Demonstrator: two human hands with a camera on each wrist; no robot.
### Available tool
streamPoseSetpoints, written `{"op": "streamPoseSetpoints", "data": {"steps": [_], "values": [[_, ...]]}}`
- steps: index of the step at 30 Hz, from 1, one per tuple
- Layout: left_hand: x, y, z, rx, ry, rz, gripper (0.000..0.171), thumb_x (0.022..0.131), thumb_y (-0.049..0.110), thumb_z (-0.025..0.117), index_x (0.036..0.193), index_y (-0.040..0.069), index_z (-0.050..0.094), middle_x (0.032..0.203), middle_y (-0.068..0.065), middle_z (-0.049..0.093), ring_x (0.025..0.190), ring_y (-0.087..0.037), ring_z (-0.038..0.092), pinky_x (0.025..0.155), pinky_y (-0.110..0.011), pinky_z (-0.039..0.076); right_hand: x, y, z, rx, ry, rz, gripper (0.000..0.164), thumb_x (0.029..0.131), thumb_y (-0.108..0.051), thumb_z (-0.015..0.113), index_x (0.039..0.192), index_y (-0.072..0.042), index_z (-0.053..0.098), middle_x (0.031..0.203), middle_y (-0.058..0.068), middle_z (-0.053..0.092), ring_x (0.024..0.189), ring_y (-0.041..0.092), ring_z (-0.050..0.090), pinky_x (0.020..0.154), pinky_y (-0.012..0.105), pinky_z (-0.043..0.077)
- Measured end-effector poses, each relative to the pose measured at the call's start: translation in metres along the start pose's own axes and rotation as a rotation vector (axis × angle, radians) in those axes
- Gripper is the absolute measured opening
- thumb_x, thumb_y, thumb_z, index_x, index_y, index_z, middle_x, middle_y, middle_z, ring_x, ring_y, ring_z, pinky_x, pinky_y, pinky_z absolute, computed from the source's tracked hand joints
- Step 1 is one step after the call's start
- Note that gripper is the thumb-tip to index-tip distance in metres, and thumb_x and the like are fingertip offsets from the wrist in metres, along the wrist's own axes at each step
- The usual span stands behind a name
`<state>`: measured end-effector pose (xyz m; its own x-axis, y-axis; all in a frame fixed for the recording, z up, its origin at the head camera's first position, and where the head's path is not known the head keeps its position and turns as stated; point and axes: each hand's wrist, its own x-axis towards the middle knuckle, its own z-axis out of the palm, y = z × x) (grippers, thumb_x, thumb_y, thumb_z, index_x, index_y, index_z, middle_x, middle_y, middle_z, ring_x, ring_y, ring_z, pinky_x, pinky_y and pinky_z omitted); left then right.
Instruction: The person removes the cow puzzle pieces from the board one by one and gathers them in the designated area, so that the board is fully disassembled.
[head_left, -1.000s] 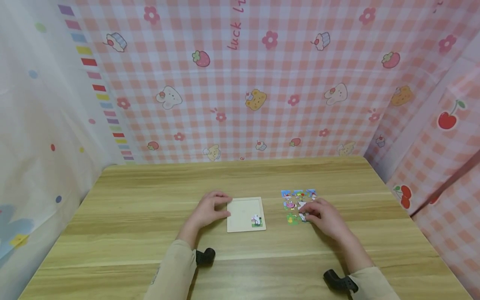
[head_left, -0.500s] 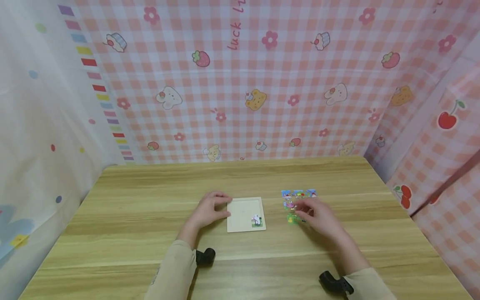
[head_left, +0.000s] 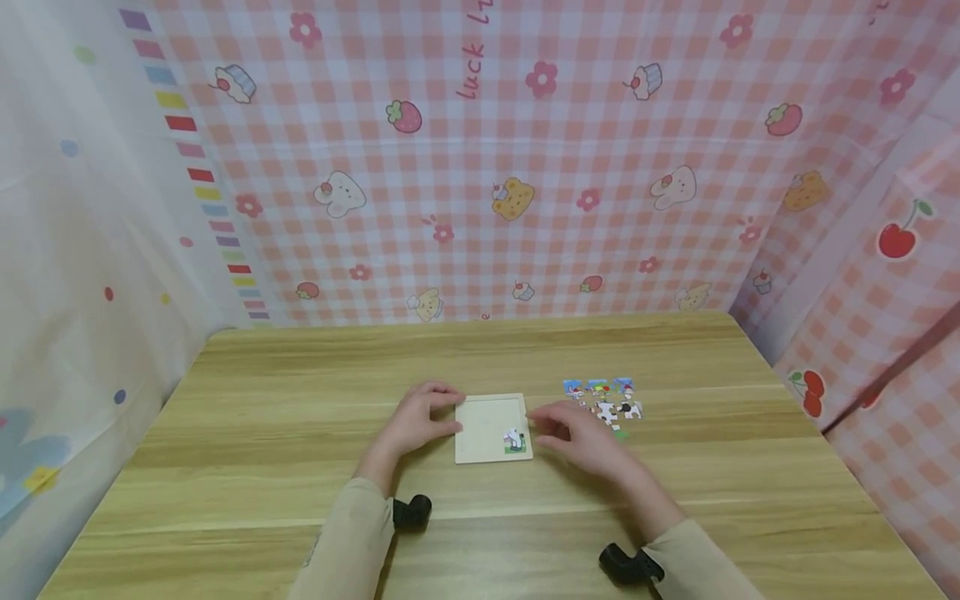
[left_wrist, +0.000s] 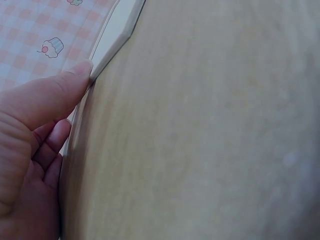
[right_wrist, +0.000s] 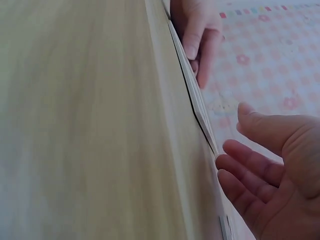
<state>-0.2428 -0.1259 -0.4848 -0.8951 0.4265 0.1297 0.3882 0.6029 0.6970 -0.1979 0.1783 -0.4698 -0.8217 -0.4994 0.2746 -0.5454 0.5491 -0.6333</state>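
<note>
A square pale wooden puzzle tray (head_left: 483, 458) lies flat on the table, with one puzzle piece (head_left: 514, 442) showing a white animal in its near right corner. My left hand (head_left: 420, 421) rests against the tray's left edge, thumb and forefinger spread along it; the left wrist view shows the thumb (left_wrist: 75, 82) touching the frame's corner. Close to the right edge is my right hand (head_left: 581, 437), thumb apart from the fingers. In the right wrist view nothing shows between its thumb and fingers (right_wrist: 240, 170). Several loose puzzle pieces (head_left: 606, 411) lie beyond that hand, partly hidden by it.
The wood-grain table (head_left: 337, 367) ends at a pink checked cloth (head_left: 480, 242) behind. A white curtain (head_left: 112, 333) hangs on the left. Each wrist carries a black camera mount, the left one (head_left: 412, 512) and the right one (head_left: 630, 567) both low over the table.
My right hand has moved left from above the loose pieces to the tray's right edge, uncovering some of them. My left hand stays in place at the tray.
</note>
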Motion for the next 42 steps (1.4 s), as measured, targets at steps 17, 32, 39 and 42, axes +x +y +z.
{"op": "streamPoseSetpoints", "data": {"steps": [17,32,39,42], "values": [[0.000,-0.001,0.000,0.004,0.002,0.000,0.043,0.085,0.014,0.079,0.126,0.005,0.068,0.131,-0.012,0.058,0.126,-0.035,0.046,0.110,-0.052,0.032,0.018,-0.009,0.020,-0.043,-0.063,0.002,0.039,0.086,-0.015,0.078,0.123,-0.010,0.068,0.107,0.004,0.061,0.083,0.013,0.053,0.073,0.028,0.048],[-0.001,0.003,-0.001,-0.013,-0.003,0.012,0.043,0.085,0.014,0.079,0.126,0.005,0.068,0.132,-0.014,0.056,0.127,-0.036,0.045,0.110,-0.054,0.031,0.022,-0.010,0.025,-0.100,-0.119,-0.004,0.034,0.082,-0.019,0.082,0.114,-0.012,0.072,0.108,0.002,0.059,0.079,0.010,0.048,0.069,0.026,0.043],[-0.001,0.002,-0.001,-0.012,-0.002,0.012,0.043,0.085,0.013,0.079,0.126,0.004,0.068,0.131,-0.013,0.057,0.126,-0.035,0.046,0.109,-0.053,0.032,0.024,-0.011,0.025,-0.102,-0.126,0.008,0.028,0.082,-0.018,0.082,0.107,-0.013,0.073,0.098,-0.001,0.056,0.077,0.009,0.047,0.068,0.025,0.043],[-0.001,0.003,-0.002,-0.013,-0.003,0.010,0.043,0.085,0.013,0.079,0.126,0.005,0.068,0.131,-0.013,0.057,0.125,-0.035,0.046,0.109,-0.052,0.032,0.024,-0.012,0.026,-0.117,-0.128,0.012,0.028,0.081,-0.018,0.083,0.106,-0.013,0.072,0.093,-0.003,0.055,0.077,0.009,0.048,0.068,0.025,0.044]]}}
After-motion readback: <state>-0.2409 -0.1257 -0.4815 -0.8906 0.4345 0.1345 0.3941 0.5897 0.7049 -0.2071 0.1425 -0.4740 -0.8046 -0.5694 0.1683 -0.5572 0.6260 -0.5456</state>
